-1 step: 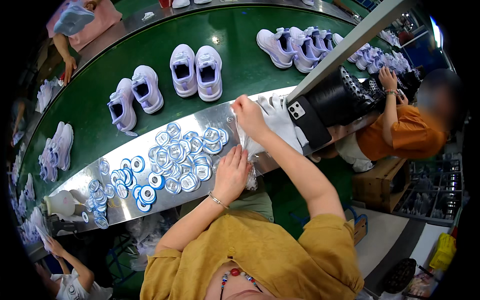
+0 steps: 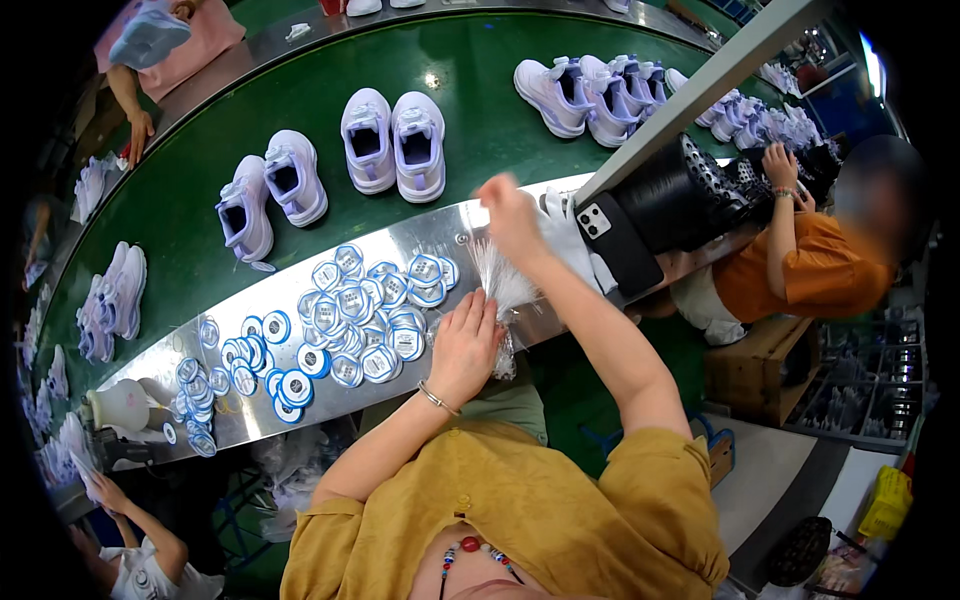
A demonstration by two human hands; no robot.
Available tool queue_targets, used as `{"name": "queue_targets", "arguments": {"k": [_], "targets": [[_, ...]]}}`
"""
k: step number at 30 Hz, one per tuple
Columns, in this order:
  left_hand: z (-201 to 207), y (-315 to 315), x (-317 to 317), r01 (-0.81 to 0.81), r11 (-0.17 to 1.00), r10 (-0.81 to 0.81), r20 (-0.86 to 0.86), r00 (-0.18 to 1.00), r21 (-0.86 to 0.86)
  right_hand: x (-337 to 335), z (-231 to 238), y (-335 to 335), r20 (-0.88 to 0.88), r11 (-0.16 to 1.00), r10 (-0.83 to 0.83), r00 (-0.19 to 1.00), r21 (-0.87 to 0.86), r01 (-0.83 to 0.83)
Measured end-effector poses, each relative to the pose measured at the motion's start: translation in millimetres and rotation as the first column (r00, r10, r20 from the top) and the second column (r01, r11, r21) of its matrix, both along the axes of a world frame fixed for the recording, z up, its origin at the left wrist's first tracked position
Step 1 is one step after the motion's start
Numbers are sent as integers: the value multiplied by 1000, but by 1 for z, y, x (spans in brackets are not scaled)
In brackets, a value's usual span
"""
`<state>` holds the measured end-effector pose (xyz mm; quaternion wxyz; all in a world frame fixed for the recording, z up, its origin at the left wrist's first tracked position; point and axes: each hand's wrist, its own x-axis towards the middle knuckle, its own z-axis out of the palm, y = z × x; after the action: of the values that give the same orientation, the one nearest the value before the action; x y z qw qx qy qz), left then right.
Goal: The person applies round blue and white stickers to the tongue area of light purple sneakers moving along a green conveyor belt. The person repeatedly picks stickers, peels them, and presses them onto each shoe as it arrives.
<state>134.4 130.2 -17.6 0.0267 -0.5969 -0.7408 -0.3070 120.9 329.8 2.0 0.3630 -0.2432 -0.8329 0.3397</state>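
Steel table [image 2: 470,232] beside a green conveyor belt [image 2: 480,120]

We see round blue-and-white tags [image 2: 350,310] heaped on the table at nine o'clock, and white shoe pairs [image 2: 393,140] across the belt toward twelve.

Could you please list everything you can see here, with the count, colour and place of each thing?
round tags: dozens, blue and white, heaped on the steel ledge
clear bag: one, white strands inside, at the ledge's edge
sneakers: many pairs, white and lilac, on the green belt
phone: one, black, propped right of the bag
co-worker: one, orange top, at right
left hand: pressed flat on the bag, bracelet at the wrist
right hand: raised above the bag, pinching the strands
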Motion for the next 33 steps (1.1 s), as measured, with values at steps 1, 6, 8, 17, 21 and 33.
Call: {"name": "queue_targets", "arguments": {"k": [1,6,8,17,21,33], "targets": [[0,0,0,-3,1000,3,-4,1000,0,-3,14,15,-174,985,-102,979,-152,76],[5,-1,-1,9,1000,-9,17,1000,3,8,50,26,-210,962,-183,960,-240,131],[18,-9,-2,-12,992,10,10,1000,128,22,72,-9,-176,959,-54,983,-282,3],[44,-31,-20,-184,975,16,789,614,123,55,51,-116,-125,814,253,959,-508,-281],[42,-35,-24,-216,970,6,875,483,112,53,36,-115,-246,699,189,951,-647,-306],[25,-11,-87,-407,910,398,116,910,71,36,46,-59,-190,532,350,917,-766,-362]]}}
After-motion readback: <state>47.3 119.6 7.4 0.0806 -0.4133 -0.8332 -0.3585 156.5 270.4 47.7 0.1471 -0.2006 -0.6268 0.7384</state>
